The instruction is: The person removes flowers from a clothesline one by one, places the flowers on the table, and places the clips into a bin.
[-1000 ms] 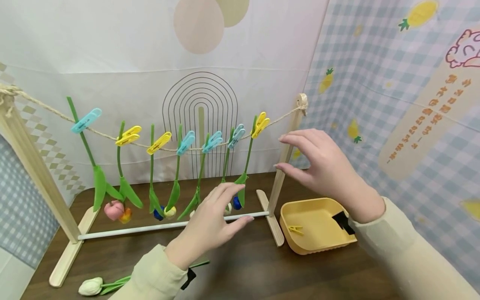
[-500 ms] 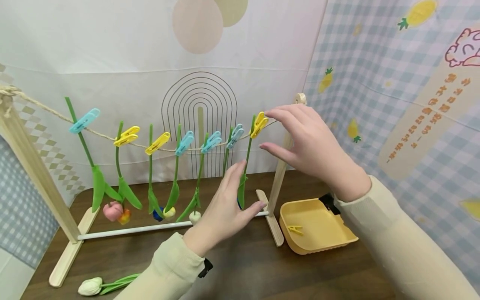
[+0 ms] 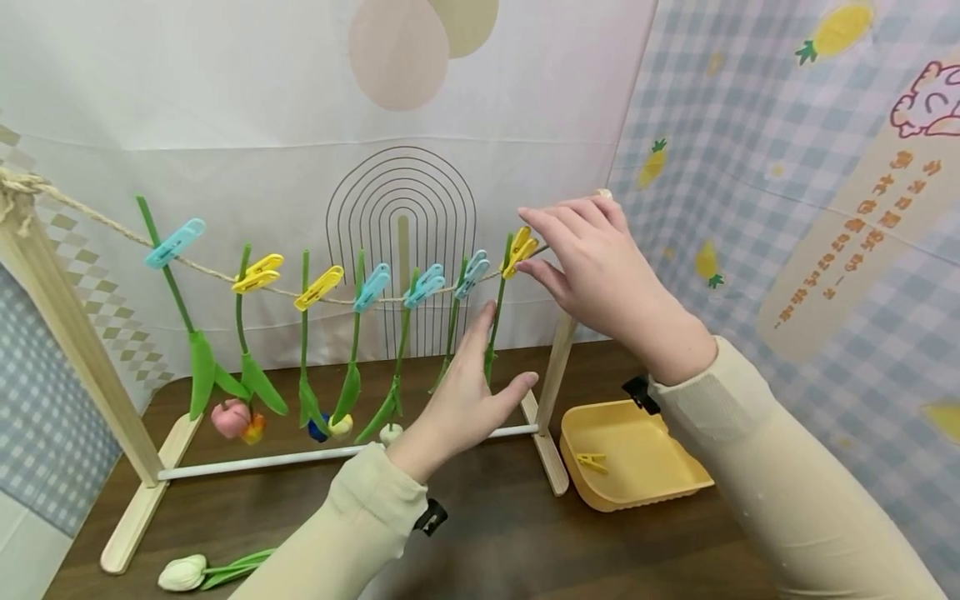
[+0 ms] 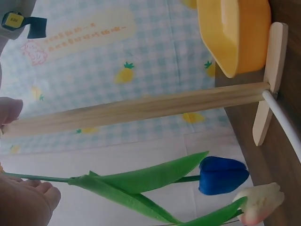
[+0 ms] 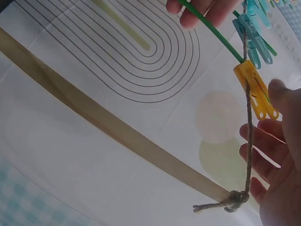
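Note:
My right hand (image 3: 600, 279) is at the rightmost yellow clothespin (image 3: 519, 252), its thumb and fingers spread around the handles. In the right wrist view this clothespin (image 5: 254, 87) lies between thumb and fingers, not visibly squeezed. It clips a green stem to the rope (image 5: 249, 141). My left hand (image 3: 457, 404) is raised lower down beside that stem, fingers straight and thumb apart. From the left wrist, the stem passes by the left fingers (image 4: 47, 190) and ends in a blue tulip (image 4: 223, 175) hanging head down. A white tulip (image 4: 261, 200) hangs next to it.
Several more tulips hang from the rope by blue clothespins (image 3: 372, 287) and yellow ones. A wooden post (image 3: 558, 358) holds the right rope end. A yellow tray (image 3: 637, 450) containing a yellow clothespin (image 3: 592, 462) stands right. A white tulip (image 3: 182, 573) lies front left.
My right hand has moved left to the rightmost yellow clothespin. My left hand has risen and shifted right, beside the blue tulip's stem.

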Motion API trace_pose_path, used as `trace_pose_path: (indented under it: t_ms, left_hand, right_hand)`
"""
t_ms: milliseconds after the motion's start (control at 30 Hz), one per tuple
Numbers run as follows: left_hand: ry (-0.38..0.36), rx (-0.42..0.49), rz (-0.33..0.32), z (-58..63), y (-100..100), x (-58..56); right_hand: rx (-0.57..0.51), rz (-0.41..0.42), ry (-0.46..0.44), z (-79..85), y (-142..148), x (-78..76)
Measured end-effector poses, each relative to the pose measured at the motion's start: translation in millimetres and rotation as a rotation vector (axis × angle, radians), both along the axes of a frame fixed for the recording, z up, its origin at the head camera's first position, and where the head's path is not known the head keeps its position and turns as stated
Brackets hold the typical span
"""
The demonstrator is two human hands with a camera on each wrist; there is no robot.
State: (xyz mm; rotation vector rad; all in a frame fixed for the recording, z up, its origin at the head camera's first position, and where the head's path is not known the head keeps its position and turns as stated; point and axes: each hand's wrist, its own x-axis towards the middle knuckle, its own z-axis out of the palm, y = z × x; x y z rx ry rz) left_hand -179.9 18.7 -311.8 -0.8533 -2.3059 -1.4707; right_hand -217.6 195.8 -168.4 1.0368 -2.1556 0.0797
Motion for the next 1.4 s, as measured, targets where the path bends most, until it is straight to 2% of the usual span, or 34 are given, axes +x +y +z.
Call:
trace_pose_path:
  t_ms: [167, 267, 533, 700, 1033, 1400]
  left_hand:
    - [0.033, 0.061, -0.008, 0.6, 3, -2.3]
    - [0.042, 0.103, 0.013, 0.3, 4, -3.4]
    - [0.027, 0.213, 0.054, 0.6, 8, -7.6]
    - [0.040, 0.251, 0.036, 1.4, 9, -7.2]
    - [0.056, 0.238, 0.019, 1.9, 10, -7.7]
    - [0.090, 0.224, 0.022, 2.6, 8, -6.0]
  right_hand:
    - [-0.006, 0.017, 0.043, -3.9, 0, -0.9]
    - [-0.017, 0.027, 0.056, -5.6, 0, -0.2]
    - [-0.054, 0.035, 0.042, -8.4, 0, 2.0]
    - [-0.069, 0.039, 0.043, -9.5, -1, 2.9]
    - [-0.090, 0.042, 0.006, -10.1, -2, 2.6]
    - [-0.178, 0.115, -0.054, -13.2, -4, 7.2]
